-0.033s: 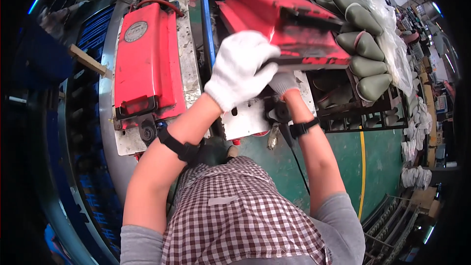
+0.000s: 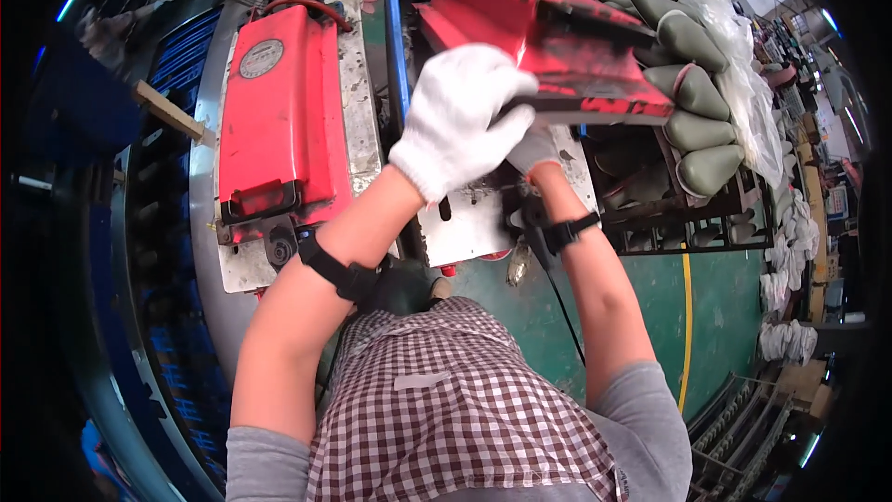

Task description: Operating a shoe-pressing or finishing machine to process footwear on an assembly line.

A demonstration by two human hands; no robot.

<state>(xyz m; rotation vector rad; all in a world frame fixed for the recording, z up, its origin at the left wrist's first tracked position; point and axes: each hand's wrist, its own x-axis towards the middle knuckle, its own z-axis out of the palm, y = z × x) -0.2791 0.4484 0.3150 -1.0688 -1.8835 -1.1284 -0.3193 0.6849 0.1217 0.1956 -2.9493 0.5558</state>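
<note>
My left hand (image 2: 465, 116), in a white knit glove, grips the near left corner of a red machine cover (image 2: 506, 14). Its fingers and thumb close around the dark lower edge. The cover is tilted, its near end lifted off the worn metal machine bed (image 2: 462, 240). My right hand (image 2: 536, 151), also gloved, reaches in beneath the raised edge; its fingers are hidden, so its grip cannot be told. Just below that wrist is a blurred dark round part (image 2: 528, 212) with a black cord.
A second red cover (image 2: 265, 112) lies on a similar bed at left, with a wooden bar (image 2: 167, 112) beside it. Several olive-green boot-shaped pieces (image 2: 701, 130) sit on a rack at right, beside clear plastic sheeting (image 2: 748, 65). A yellow line (image 2: 688, 335) crosses the green floor.
The red cover and my left hand have shifted slightly; the cover's near edge sits a little farther right. My left hand keeps its hold, and my right hand stays beneath the cover.
</note>
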